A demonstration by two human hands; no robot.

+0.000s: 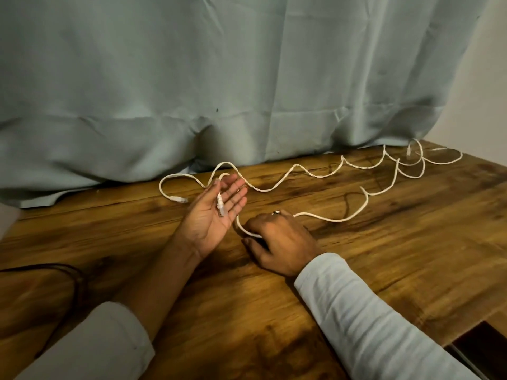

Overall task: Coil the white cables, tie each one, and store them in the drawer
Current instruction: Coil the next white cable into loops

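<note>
My left hand [210, 219] is palm up with straight fingers, and the plug [220, 205] of a white cable [354, 215] lies across its palm. That cable passes over my fingertips, runs behind the hand and comes out toward my right hand [279, 242]. My right hand is palm down on the table and its curled fingers grip the cable. Beyond it the cable snakes to the far right corner. A second white cable [274, 186] lies in waves along the back, with its plug [179, 199] just left of my left hand.
The wooden table [384, 270] is backed by a grey-green cloth [219, 91] whose hem rests on it. A dark cord [76, 281] curves at the near left. At the near right edge there is a dark opening [482, 344]; what it is cannot be told.
</note>
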